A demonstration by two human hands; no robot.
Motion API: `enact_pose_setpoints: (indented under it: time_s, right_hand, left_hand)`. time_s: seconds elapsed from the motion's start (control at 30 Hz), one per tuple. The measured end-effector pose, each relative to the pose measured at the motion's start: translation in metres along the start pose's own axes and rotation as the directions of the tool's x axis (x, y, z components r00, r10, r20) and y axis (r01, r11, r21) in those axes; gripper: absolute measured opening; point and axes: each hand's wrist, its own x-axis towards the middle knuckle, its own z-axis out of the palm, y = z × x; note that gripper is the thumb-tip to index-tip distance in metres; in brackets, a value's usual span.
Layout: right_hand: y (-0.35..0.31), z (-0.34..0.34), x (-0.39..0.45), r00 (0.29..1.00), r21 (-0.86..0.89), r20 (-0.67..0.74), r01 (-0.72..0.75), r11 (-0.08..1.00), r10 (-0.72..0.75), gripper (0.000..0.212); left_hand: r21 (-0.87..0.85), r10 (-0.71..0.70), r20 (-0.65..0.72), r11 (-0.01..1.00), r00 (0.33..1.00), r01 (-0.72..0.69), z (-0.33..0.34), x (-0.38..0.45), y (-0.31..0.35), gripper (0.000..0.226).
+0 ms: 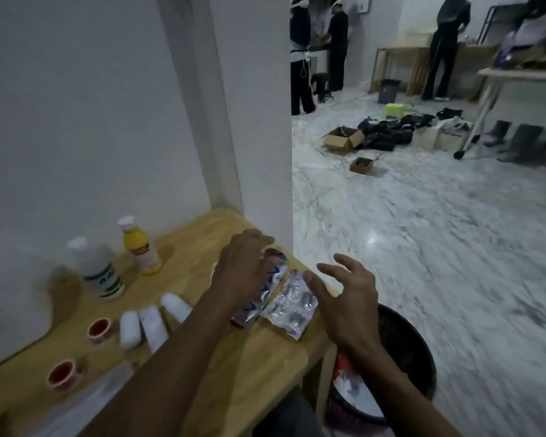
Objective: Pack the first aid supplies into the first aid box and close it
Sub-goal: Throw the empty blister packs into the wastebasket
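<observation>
On the wooden table (259, 357) lie two foil blister packs. My left hand (243, 269) rests on the blue-marked blister strip (265, 291), fingers curled over its far end. My right hand (344, 298) hovers with spread fingers just right of the silver blister pack (292, 307), its thumb near the pack's edge. Further left stand a yellow bottle (139, 247) and a white bottle with a green label (100, 269). Several small white tubes (152, 323) and two red tape rolls (100, 329) (63, 373) lie nearer me. A translucent white box (10, 294) sits at far left.
A white wall and pillar (252, 121) rise behind the table. A dark waste basket (401, 351) stands on the marble floor beside the table's right edge. Far back, people stand at tables; cardboard boxes (344, 138) and dark bags lie on the floor.
</observation>
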Motion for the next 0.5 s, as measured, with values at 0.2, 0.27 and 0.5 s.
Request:
enact_pose_setpoints:
  time_s: [0.2,0.27,0.5]
  right_hand:
    - [0.005,0.009,0.0,0.998,0.059,-0.067,0.004,0.998,0.0,0.022]
    - [0.007,0.009,0.0,0.996,0.093,-0.089,0.014,0.996,-0.006,0.018]
    - [0.009,-0.018,0.006,0.992,0.192,-0.122,0.018,0.981,0.006,0.01]
  left_hand:
    - [-0.001,0.005,-0.069,1.0,0.998,-0.005,0.008,0.007,0.0,0.017]
    - [-0.022,0.006,-0.101,1.0,0.995,-0.009,0.007,0.006,0.0,0.01]
    - [-0.157,-0.021,-0.18,0.988,0.983,-0.008,0.006,0.001,0.017,0.008]
